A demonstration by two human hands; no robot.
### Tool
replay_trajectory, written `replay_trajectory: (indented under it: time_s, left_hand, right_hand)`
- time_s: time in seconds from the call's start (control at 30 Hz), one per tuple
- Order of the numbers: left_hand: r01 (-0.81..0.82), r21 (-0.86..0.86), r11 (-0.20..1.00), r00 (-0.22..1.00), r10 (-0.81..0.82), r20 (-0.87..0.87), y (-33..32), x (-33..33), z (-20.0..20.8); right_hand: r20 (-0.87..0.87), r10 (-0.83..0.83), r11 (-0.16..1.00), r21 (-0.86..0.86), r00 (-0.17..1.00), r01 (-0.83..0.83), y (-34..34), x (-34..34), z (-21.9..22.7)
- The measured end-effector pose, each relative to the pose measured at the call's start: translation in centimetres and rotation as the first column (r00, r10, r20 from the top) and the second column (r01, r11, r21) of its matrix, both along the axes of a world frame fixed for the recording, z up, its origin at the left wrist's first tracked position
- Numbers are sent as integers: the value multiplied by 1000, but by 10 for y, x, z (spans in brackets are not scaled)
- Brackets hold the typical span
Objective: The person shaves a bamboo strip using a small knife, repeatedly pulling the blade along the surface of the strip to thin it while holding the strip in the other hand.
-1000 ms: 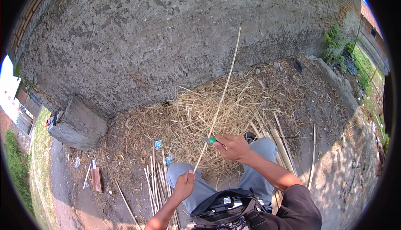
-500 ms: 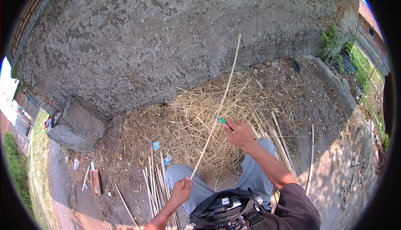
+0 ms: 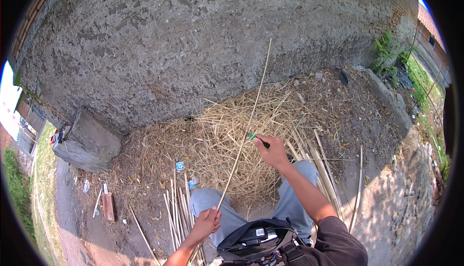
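A long, thin bamboo strip (image 3: 256, 99) slants up and away in front of me. Its lower part is gripped by my left hand (image 3: 205, 224), fingers wrapped round it, and its tail shows below that hand. My right hand (image 3: 273, 153) is closed on a small knife (image 3: 252, 136) with a green and black handle. The knife's front end meets the strip about halfway up; its blade is too small to make out. Beneath lies a broad heap of pale shavings (image 3: 237, 162), between and beyond my knees.
Several bamboo strips (image 3: 177, 213) lie left of my legs, and wider slats (image 3: 328, 181) to the right. A rough wall (image 3: 203, 48) rises ahead. A stone block (image 3: 92, 145) and a reddish-brown piece (image 3: 108, 207) sit at left. An open black bag (image 3: 256, 242) rests on my lap.
The bamboo strip's upper end has swung slightly left. My right hand and the knife have shifted a little left, while my left hand has moved slightly down and left, still holding the strip.
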State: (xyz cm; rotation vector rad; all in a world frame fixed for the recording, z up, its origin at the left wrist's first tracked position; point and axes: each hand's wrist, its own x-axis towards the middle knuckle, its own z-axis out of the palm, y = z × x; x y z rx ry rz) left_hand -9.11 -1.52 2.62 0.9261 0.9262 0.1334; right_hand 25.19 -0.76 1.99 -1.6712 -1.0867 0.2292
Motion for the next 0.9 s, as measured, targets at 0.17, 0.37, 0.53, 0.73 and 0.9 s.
replay_trajectory:
  time_s: [0.17,0.37,0.53,0.73,0.9]
  left_hand:
    - [106,675,730,976,55,-212,-5,2,-15]
    - [142,807,573,956,134,-263,-8,3,-18]
    - [177,751,636,933,134,-333,-10,-4,-16]
    - [256,801,541,921,115,-372,-16,-1,7]
    - [356,839,411,867,191,-461,-27,7,19]
  right_hand:
    - [350,132,987,-131,927,-91,-17,-29,24]
    - [517,-81,995,97,852,36,-6,-16,4]
    - [582,-57,993,120,812,-16,4,-29,6]
    - [581,-64,995,99,811,7,12,-13,6]
    - [486,-110,964,264,867,-26,17,-13,-2]
